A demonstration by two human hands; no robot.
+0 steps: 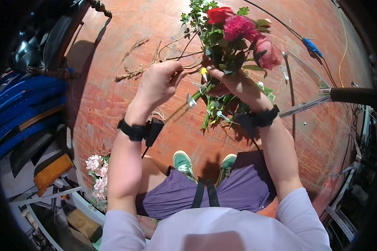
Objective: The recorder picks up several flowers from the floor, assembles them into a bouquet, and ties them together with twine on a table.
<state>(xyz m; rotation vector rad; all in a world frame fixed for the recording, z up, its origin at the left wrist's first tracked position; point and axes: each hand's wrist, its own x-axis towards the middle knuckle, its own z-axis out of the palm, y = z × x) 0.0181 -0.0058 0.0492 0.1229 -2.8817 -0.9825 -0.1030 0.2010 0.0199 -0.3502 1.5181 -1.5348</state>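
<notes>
My right hand (238, 85) is wrapped round the stems of a bouquet of flowers, its thumb on the near left side. In the bouquet are a red flower (220, 15), a magenta flower (239, 28) and a pink rose (267, 53), with dark green leaves. Green stems (181, 109) stick out below the grip toward the lower left. Beside my right thumb shows a small yellow piece (204, 74). To the left, my left hand (161, 83) is closed in a pinch, and a thin brown strand (192, 69) runs from its fingertips toward the bouquet.
Clover-like greenery (192, 19) and dry brown sprigs (132, 74) lie on the reddish floor (109, 113). Cut stems and leaves (215, 115) sit beneath my right hand. Pale pink flowers (99, 180) stand at left. A blue-handled tool (312, 48) and metal legs (308, 104) are right.
</notes>
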